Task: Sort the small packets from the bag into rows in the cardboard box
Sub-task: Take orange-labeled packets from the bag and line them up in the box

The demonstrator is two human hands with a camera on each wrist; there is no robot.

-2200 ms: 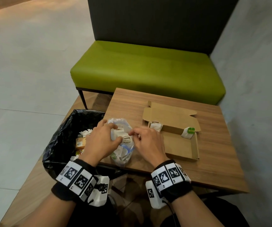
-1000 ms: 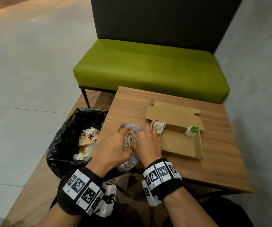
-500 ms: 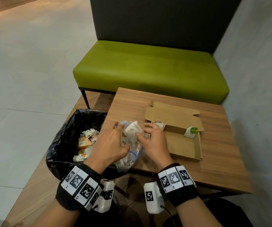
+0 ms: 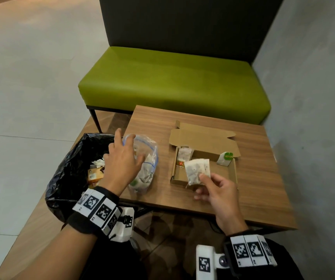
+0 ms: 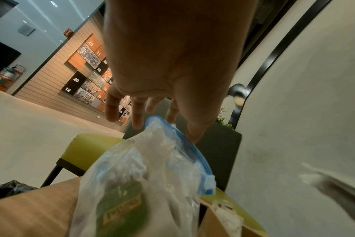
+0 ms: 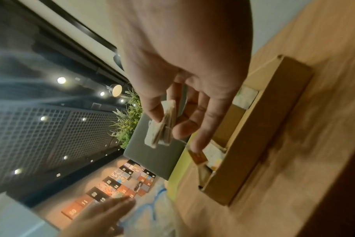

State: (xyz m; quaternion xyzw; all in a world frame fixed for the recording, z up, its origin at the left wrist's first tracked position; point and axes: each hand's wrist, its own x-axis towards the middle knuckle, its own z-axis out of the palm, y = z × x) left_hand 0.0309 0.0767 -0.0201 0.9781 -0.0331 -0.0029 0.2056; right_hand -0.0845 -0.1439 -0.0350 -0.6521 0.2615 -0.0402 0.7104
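Observation:
A clear zip bag [image 4: 146, 164] with a blue rim lies at the table's left edge, packets still inside. My left hand [image 4: 130, 147] hovers over its mouth, fingers spread and holding nothing; the left wrist view shows the bag [image 5: 152, 176] just under the fingertips [image 5: 111, 112]. My right hand [image 4: 201, 183] pinches a small stack of white packets [image 4: 196, 171] above the near left part of the open cardboard box [image 4: 232, 174]. White packets [image 4: 184, 154] stand in the box's back left corner. A green-tagged packet [image 4: 225, 158] leans at its back right. In the right wrist view, thumb and fingers clamp the stack [image 6: 162, 126].
A bin lined with a black bag [image 4: 71, 168] holding rubbish stands against the table's left side. The wooden table [image 4: 259, 188] has bare surface right of the box. A green bench [image 4: 172, 83] is behind it, and a grey wall runs along the right.
My right hand has drawn a stack of packets out of the bag and carried it right, over the box. My left hand has let go of the bag and spread open.

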